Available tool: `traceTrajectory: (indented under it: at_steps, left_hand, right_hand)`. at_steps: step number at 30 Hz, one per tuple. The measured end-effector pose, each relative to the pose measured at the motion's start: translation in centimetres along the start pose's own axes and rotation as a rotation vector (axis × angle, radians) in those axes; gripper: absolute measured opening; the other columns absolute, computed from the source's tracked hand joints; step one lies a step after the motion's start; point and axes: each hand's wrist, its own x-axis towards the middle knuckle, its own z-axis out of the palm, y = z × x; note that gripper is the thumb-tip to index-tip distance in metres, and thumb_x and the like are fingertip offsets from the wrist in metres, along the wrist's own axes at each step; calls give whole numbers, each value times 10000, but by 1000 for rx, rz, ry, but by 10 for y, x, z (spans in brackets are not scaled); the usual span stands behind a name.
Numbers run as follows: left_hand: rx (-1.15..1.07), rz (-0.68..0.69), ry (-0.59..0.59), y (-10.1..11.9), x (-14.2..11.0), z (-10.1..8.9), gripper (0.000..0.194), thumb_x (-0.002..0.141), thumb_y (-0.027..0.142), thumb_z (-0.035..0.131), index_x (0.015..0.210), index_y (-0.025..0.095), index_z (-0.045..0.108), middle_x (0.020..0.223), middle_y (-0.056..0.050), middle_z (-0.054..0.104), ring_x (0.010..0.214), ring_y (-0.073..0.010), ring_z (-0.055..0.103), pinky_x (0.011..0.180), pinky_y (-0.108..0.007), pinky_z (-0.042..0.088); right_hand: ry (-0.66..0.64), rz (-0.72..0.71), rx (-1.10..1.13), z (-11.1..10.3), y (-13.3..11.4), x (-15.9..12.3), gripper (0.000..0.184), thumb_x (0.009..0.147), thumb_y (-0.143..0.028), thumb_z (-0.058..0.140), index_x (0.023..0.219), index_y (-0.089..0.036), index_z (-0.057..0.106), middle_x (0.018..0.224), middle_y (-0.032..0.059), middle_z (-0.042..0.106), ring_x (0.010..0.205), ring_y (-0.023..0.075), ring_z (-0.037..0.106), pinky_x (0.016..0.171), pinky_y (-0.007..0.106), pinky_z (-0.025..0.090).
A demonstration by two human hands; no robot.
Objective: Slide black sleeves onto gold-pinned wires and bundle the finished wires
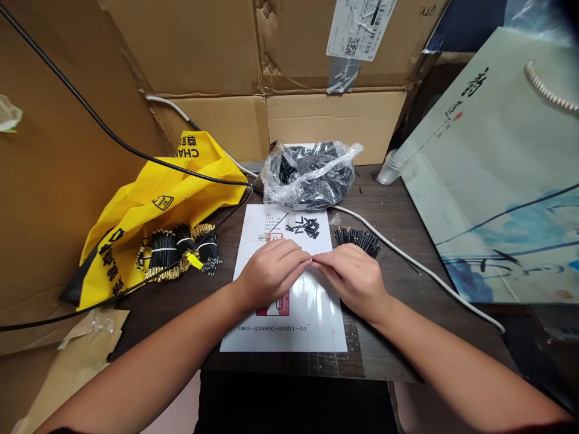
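My left hand point(275, 270) and my right hand point(351, 278) meet fingertip to fingertip over a printed white sheet point(289, 340). Both are closed in a pinch, and whatever lies between the fingertips is too small to make out. Just beyond them, a little heap of short black tube pieces point(310, 228) rests at the sheet's upper right. A thin dark strand point(279, 222) shows above my left hand; whether it is held I cannot tell. A bunch of black wires with metal ends point(357, 239) lies right behind my right hand.
A clear plastic bag point(312, 175) full of black pieces sits behind the sheet. Tied bundles of black wires point(163, 250) lie on a yellow bag point(149, 193) at left. A white cable point(407, 258) crosses the table; a large paper bag point(493, 169) stands right. Cardboard boxes point(217, 54) wall the back.
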Motion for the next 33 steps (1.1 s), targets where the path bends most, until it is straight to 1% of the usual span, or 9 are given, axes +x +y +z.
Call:
traceTrajectory:
  at_steps: [5, 9, 13, 16, 19, 22, 28, 31, 33]
  left_hand:
    - [-34, 18, 30, 1, -1, 0, 122, 930, 188, 566, 1018, 184, 649, 869, -46, 690, 816, -168, 605, 791, -330, 485]
    - [-45, 46, 61, 0, -1, -1, 133, 913, 163, 595, 1032, 181, 653, 868, -43, 695, 806, -161, 610, 782, -318, 483]
    - [-25, 37, 77, 2, -2, 0, 134, 914, 185, 599, 1030, 197, 666, 807, -31, 678, 752, -154, 598, 744, -312, 468]
    - [-19, 11, 91, 4, -1, 0, 116, 911, 196, 608, 1005, 201, 676, 757, -20, 661, 715, -150, 580, 724, -314, 456]
    - [-83, -49, 130, 6, -1, 1, 90, 896, 178, 634, 975, 191, 675, 769, -18, 670, 709, -138, 578, 725, -305, 456]
    - [-152, -93, 165, 8, 0, 3, 78, 882, 172, 657, 956, 186, 678, 787, -18, 682, 720, -130, 593, 729, -294, 462]
    - [-237, -136, 191, 12, 2, 7, 48, 879, 171, 665, 917, 183, 691, 764, -3, 689, 696, -115, 601, 718, -283, 460]
    - [-266, -149, 166, 12, 2, 6, 132, 876, 218, 675, 1002, 182, 690, 890, -32, 720, 815, -146, 649, 806, -313, 479]
    - [-286, -172, 148, 11, 2, 3, 247, 890, 276, 651, 1114, 174, 668, 1015, -69, 713, 941, -186, 651, 877, -352, 483]
  right_hand:
    - [63, 21, 69, 1, 1, 2, 110, 867, -201, 696, 972, -231, 684, 806, 21, 736, 707, 164, 642, 743, 357, 525]
    - [82, 26, 103, 1, 0, 3, 89, 847, -201, 723, 926, -222, 688, 769, 9, 730, 692, 158, 636, 746, 359, 529]
    - [83, 45, 142, 3, -2, 4, 61, 858, -196, 711, 908, -219, 685, 760, 5, 727, 682, 150, 632, 729, 352, 524]
    - [78, 67, 160, 3, -3, 4, 43, 868, -203, 697, 908, -211, 681, 766, 14, 725, 692, 153, 640, 721, 350, 523]
    - [67, 87, 196, 2, -5, 5, 102, 873, -196, 686, 975, -197, 675, 826, 31, 732, 728, 157, 654, 720, 340, 527]
    - [56, 108, 248, 0, -7, 6, 143, 902, -145, 630, 1029, -195, 669, 889, 36, 734, 788, 148, 661, 742, 319, 525]
    - [30, 193, 329, 2, -12, 10, 91, 928, -157, 569, 935, -194, 652, 820, 28, 672, 751, 144, 613, 697, 299, 498]
    - [-7, 250, 315, -8, -8, 16, 81, 934, -197, 556, 901, -194, 630, 816, 26, 657, 755, 149, 607, 716, 303, 485]
    - [-89, 335, 294, -28, 0, 23, 103, 940, -248, 551, 883, -196, 619, 800, 21, 653, 748, 151, 608, 727, 306, 477]
